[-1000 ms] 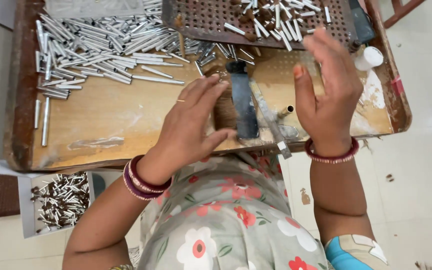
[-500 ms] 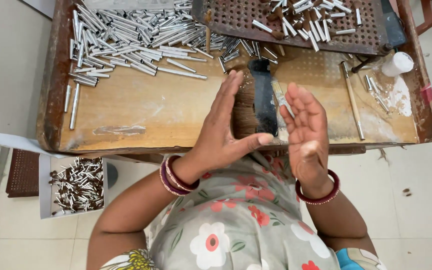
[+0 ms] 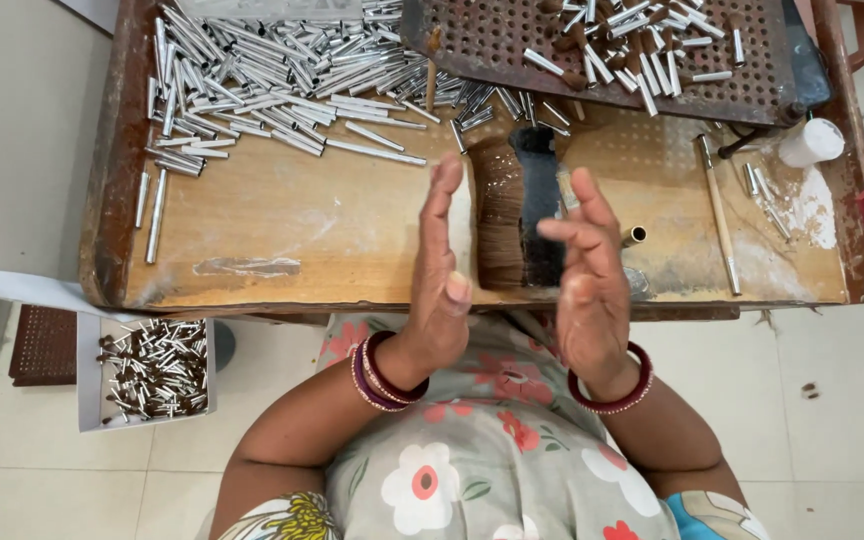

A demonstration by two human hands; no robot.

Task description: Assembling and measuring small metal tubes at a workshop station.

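A worn wooden worktop point(image 3: 282, 230) with raised rims fills the view, silver metal tubes point(image 3: 262, 75) heaped along its far side beyond the fingertips. The left hand point(image 3: 440, 290) and right hand point(image 3: 587, 285) stand on edge, palms facing, fingers straight and spread, gripping nothing. The bundle of brown bristles point(image 3: 501, 228) lies flat between them, just beyond the palms, its long axis running away from the person, about equally near both hands.
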